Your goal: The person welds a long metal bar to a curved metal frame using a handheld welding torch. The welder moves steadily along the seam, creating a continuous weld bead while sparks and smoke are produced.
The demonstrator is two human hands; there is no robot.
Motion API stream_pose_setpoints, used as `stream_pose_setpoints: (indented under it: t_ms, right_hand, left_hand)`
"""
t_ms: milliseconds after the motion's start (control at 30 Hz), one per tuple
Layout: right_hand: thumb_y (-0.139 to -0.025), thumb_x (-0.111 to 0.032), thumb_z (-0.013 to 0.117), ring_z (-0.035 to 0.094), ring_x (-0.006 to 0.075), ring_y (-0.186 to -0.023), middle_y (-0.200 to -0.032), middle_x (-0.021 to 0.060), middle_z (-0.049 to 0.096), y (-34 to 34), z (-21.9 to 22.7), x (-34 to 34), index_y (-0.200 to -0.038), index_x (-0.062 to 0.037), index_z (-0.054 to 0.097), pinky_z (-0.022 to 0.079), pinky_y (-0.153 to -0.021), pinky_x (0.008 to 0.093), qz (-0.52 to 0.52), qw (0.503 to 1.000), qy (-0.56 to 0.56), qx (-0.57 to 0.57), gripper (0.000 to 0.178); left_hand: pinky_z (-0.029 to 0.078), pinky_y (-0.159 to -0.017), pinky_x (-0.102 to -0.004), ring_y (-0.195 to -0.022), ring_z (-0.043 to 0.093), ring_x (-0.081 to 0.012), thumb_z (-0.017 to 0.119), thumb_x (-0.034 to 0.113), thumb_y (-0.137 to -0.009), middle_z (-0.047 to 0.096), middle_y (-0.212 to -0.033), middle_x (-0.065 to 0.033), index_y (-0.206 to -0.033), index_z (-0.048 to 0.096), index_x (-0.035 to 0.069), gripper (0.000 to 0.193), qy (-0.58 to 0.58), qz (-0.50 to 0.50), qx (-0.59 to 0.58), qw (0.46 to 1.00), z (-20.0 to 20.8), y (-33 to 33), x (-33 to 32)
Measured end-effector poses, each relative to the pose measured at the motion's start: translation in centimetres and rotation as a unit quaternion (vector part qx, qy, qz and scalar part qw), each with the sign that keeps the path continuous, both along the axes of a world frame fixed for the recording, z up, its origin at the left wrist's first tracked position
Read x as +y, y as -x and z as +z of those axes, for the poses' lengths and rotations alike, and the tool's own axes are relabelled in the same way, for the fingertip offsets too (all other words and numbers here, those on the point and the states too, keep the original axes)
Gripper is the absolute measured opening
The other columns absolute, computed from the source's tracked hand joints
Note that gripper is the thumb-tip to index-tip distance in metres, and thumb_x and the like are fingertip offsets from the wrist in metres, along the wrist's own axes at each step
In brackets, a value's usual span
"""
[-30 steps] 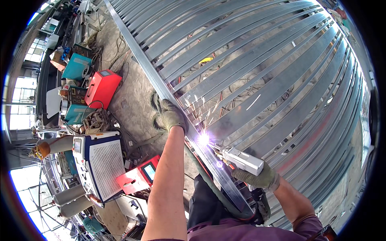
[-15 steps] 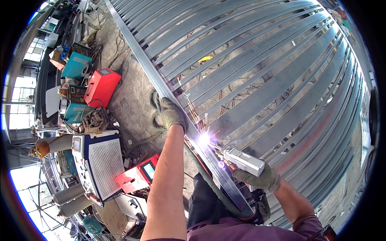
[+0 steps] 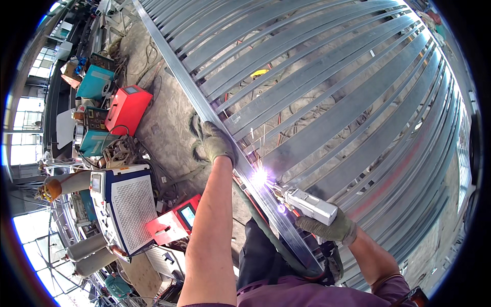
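Note:
My right hand (image 3: pixel 331 229), in a grey-green work glove, is closed around a handheld welding gun (image 3: pixel 311 204) with a boxy silver body. The gun's tip points left at a long galvanized steel rail (image 3: pixel 276 209), where a bright white-violet arc (image 3: pixel 260 177) glows and sparks fly upward. Further up the same rail, my gloved left hand (image 3: pixel 219 144) grips its outer side, the fingers partly hidden. Flat steel slats (image 3: pixel 307 148) run from the rail toward the upper right, side by side with gaps between them. Glare hides the exact weld spot.
A thick dark hose (image 3: pixel 263 227) runs beside the rail past my legs. At left stand a white-and-blue cabinet (image 3: pixel 134 210), a red machine with a screen (image 3: pixel 176 222), another red box (image 3: pixel 128 110) and teal welding machines (image 3: pixel 96 82). Cables lie on the concrete floor (image 3: pixel 166 123).
The sparks now rise more steeply and the arc's glow looks slightly smaller. The view has shifted a little; both hands and the gun hold nearly the same places.

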State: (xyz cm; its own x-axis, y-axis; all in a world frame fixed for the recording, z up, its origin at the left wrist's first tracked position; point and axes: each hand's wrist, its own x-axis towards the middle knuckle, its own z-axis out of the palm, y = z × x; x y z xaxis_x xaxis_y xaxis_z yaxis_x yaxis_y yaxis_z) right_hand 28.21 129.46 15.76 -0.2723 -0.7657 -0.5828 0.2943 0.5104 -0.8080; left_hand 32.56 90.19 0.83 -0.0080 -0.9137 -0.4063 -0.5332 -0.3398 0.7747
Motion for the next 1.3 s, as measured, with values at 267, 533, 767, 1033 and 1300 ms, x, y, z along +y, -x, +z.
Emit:
stream_pose_setpoints:
  t_ms: [267, 533, 767, 1033, 1300]
  right_hand:
    - [-0.092, -0.024, 0.09, 0.076, 0.014, -0.108, -0.12, 0.0077, 0.08, -0.7, -0.7, 0.4, -0.134, -0.0085, 0.073, 0.062, -0.092, 0.0319, -0.015, 0.999, 0.031, 0.028, 0.048]
    - [-0.093, -0.032, 0.088, 0.07, 0.0104, -0.07, -0.09, 0.0039, 0.077, -0.8, -1.1, 0.9, -0.135, -0.0075, 0.072, 0.058, -0.064, 0.0302, -0.001, 0.999, 0.006, 0.039, 0.051]
    - [-0.094, -0.035, 0.087, 0.065, 0.0083, -0.059, -0.082, 0.0029, 0.074, -0.9, -0.4, 0.5, -0.135, -0.0075, 0.071, 0.054, -0.053, 0.029, -0.003, 0.999, 0.001, 0.035, 0.052]
    - [-0.093, -0.034, 0.088, 0.066, 0.0078, -0.06, -0.083, 0.002, 0.075, -1.4, -0.4, 0.9, -0.135, -0.0074, 0.072, 0.054, -0.053, 0.0281, -0.023, 0.999, -0.005, 0.029, 0.052]
    - [-0.093, -0.036, 0.088, 0.065, 0.007, -0.058, -0.081, 0.0014, 0.074, -1.1, 0.7, 0.9, -0.132, -0.007, 0.073, 0.052, -0.05, 0.0266, -0.024, 0.999, -0.032, -0.003, 0.052]
  left_hand:
    - [0.047, -0.113, -0.0393, -0.134, 0.063, -0.0357, 0.034, 0.067, -0.11, 0.067, -0.144, -0.0223, -0.147, 0.06, -0.004, 0.084, 0.063, -0.016, -0.004, 0.998, -0.9, -0.4, -0.3]
    - [0.045, -0.113, -0.0359, -0.133, 0.062, -0.0314, 0.037, 0.054, -0.115, 0.066, -0.147, -0.0189, -0.155, 0.055, 0.0, 0.069, 0.005, 0.004, 0.043, 0.999, -0.3, 0.0, -0.3]
    - [0.05, -0.11, -0.039, -0.126, 0.066, -0.0314, 0.038, 0.075, -0.107, 0.069, -0.141, -0.0189, -0.146, 0.062, -0.004, 0.091, -0.019, 0.065, 0.1, 0.993, 0.6, 0.5, 0.3]
    - [0.046, -0.112, -0.0362, -0.128, 0.063, -0.0284, 0.034, 0.057, -0.115, 0.068, -0.143, -0.017, -0.155, 0.056, 0.002, 0.071, -0.03, 0.02, 0.045, 0.998, 1.4, 0.5, 0.2]
    - [0.045, -0.113, -0.0367, -0.129, 0.063, -0.0299, 0.034, 0.058, -0.114, 0.067, -0.144, -0.0183, -0.154, 0.056, 0.001, 0.073, -0.029, 0.027, 0.059, 0.997, -0.2, 0.2, -0.3]
